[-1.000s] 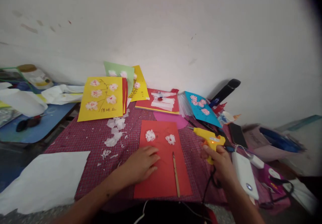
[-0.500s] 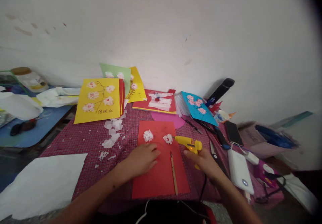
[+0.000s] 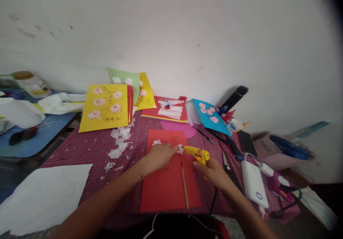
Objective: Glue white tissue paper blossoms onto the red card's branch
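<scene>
At the front, has a red card (image 3: 166, 192) lying flat, bearing a slim wooden stick (image 3: 184, 185), dark-tipped and slightly slanted. At front left, shows a white sheet (image 3: 50, 192), thin and uneven-edged. Grips a glue gun (image 3: 197, 153) of hard yellow plastic (with a small orange light aglow on its side) in the right hand (image 3: 210, 167), fingers closed around the handle. Aims its tip at the right flower (image 3: 180, 150), a crumpled white paper tuft high on the red card. Stretches the fingers of the left hand (image 3: 160, 156) to that flower's edge; cannot tell whether pinching it. Half hides the left flower (image 3: 156, 142), equally ruffled, behind that hand. Spreads a checked dark-red cloth (image 3: 99, 147) beneath, littered with flimsy torn scraps (image 3: 118, 149). Farther back, shows a tilted yellow card (image 3: 103, 124) with puffy pink-white blooms, then a green card (image 3: 124, 75) behind it. Ends at a smudged white wall (image 3: 171, 35).
</scene>
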The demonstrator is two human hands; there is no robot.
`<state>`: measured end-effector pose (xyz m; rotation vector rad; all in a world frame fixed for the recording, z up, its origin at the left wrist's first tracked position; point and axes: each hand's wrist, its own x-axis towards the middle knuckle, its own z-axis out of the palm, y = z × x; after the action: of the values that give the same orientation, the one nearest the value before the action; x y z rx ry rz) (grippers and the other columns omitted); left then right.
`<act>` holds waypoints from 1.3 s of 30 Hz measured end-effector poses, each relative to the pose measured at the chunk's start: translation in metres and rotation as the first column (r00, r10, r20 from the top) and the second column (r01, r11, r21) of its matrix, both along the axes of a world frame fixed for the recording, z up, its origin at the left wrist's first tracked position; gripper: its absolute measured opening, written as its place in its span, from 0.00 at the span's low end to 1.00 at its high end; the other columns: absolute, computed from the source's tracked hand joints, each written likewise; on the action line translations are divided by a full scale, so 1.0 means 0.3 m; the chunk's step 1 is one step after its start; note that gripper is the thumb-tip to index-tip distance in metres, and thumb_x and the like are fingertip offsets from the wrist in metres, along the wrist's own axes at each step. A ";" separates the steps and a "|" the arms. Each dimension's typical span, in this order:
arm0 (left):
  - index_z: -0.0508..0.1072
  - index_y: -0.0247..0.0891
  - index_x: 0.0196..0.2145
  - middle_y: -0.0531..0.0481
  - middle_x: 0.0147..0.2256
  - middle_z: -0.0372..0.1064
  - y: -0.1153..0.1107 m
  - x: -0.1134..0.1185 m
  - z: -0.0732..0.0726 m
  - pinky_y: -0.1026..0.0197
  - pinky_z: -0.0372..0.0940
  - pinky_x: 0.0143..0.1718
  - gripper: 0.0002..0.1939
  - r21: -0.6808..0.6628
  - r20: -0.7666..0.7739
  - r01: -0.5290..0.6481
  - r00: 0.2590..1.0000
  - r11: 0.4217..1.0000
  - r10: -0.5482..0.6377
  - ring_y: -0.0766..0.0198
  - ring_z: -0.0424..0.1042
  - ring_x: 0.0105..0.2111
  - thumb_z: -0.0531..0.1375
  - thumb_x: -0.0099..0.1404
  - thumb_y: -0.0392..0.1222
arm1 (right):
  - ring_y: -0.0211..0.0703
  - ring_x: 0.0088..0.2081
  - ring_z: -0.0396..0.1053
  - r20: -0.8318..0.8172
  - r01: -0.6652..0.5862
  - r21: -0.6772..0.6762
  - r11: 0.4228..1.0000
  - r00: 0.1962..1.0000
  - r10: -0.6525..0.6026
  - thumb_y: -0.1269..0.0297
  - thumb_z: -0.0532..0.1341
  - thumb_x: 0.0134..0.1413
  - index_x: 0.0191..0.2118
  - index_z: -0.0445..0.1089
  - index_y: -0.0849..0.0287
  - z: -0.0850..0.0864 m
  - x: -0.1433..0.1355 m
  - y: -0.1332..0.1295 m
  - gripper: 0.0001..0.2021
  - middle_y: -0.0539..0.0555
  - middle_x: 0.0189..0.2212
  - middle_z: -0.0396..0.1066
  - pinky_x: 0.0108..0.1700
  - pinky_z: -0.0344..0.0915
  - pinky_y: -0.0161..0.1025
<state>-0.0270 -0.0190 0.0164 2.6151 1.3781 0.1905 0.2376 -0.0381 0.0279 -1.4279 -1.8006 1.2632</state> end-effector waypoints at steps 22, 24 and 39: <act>0.65 0.40 0.63 0.38 0.49 0.74 -0.011 0.006 -0.012 0.49 0.70 0.45 0.26 0.027 -0.005 0.014 1.000 1.000 -0.013 0.47 0.76 0.45 0.53 0.69 0.32 | 0.40 0.22 0.59 0.240 -0.059 0.099 0.993 0.970 0.034 0.52 0.60 0.61 0.35 0.76 0.57 -0.020 -0.057 0.030 0.15 0.47 0.20 0.66 0.25 0.53 0.36; 0.64 0.40 0.64 0.38 0.49 0.74 -0.010 0.004 -0.017 0.49 0.70 0.46 0.27 0.024 0.009 0.014 1.000 1.000 -0.015 0.47 0.76 0.46 0.53 0.69 0.32 | 0.40 0.22 0.59 0.234 -0.060 0.087 0.994 0.971 0.038 0.52 0.60 0.61 0.35 0.77 0.56 -0.017 -0.060 0.030 0.14 0.47 0.20 0.66 0.25 0.53 0.36; 0.62 0.40 0.65 0.39 0.48 0.73 -0.012 0.000 -0.029 0.50 0.69 0.43 0.28 0.056 0.001 0.026 1.000 0.998 -0.027 0.48 0.75 0.43 0.53 0.69 0.32 | 0.40 0.20 0.60 0.326 -0.068 0.133 0.989 0.945 0.021 0.53 0.59 0.61 0.27 0.72 0.56 -0.008 -0.083 0.026 0.15 0.49 0.18 0.66 0.24 0.48 0.37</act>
<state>-0.0270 -0.0227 0.0077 2.6763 1.3558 0.2307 0.2128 -0.0303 0.0256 -1.5924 -2.1023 0.9371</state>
